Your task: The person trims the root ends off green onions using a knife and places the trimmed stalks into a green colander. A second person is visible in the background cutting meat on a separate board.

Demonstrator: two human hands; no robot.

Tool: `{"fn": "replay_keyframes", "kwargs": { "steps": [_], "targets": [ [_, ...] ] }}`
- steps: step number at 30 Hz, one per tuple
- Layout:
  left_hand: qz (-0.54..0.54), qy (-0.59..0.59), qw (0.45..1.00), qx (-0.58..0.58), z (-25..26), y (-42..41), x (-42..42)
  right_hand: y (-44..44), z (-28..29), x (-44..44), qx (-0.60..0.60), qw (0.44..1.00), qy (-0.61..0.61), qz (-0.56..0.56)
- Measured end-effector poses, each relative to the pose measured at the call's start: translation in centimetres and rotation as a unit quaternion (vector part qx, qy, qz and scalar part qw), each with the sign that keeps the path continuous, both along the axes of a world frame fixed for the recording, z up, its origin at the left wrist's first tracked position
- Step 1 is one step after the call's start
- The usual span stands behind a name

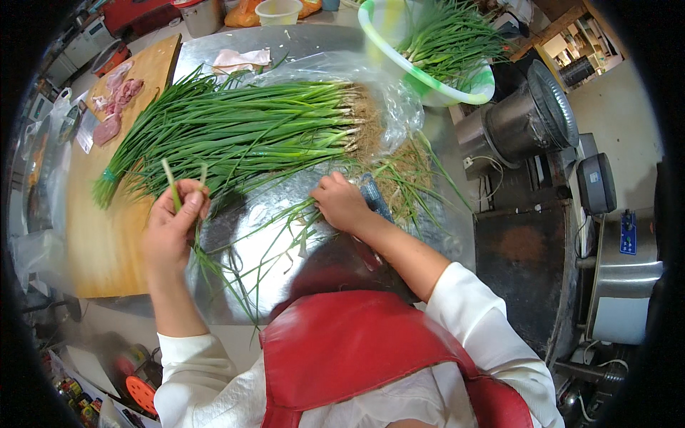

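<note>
Between the thumb and fingers of my left hand, a few thin scallion stalks are pinched, pale ends up. Their green leaves hang below the hand towards the table's front edge. My right hand has its fingers closed around loose scallion leaves low over the steel table. Behind both hands lies a large bunch of scallions, roots to the right, leaf tips to the left. A green tie binds some tips. Root and leaf trimmings are heaped right of my right hand.
At left, a wooden cutting board carries pieces of raw meat. A green-and-white basin with more scallions stands at the back right. Clear plastic film lies behind the roots. A dark packet is partly under my right wrist.
</note>
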State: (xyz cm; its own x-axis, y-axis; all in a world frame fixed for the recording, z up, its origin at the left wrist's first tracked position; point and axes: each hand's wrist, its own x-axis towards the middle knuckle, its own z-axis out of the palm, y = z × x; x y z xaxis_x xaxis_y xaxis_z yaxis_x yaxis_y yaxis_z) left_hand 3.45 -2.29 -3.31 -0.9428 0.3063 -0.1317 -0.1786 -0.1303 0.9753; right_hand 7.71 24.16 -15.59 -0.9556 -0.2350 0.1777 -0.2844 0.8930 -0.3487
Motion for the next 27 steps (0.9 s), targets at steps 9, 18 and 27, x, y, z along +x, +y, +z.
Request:
{"fn": "replay_keyframes", "kwargs": {
  "steps": [9, 18, 27],
  "targets": [
    [-0.075, 0.089, 0.976, -0.182, -2.8, 2.8, 1.5, -2.2, 3.6, 0.5, -0.117, 0.977, 0.092, 0.152],
    [-0.159, 0.093, 0.958, -0.218, -3.5, 5.1, 2.6, 2.2, 6.1, 3.3, -0.020, 0.996, 0.088, 0.016],
    [-0.156, 0.049, 0.970, -0.177, -3.4, 6.1, 2.8, 1.2, 9.3, 5.3, -0.122, 0.969, 0.214, -0.019]
  ]
}}
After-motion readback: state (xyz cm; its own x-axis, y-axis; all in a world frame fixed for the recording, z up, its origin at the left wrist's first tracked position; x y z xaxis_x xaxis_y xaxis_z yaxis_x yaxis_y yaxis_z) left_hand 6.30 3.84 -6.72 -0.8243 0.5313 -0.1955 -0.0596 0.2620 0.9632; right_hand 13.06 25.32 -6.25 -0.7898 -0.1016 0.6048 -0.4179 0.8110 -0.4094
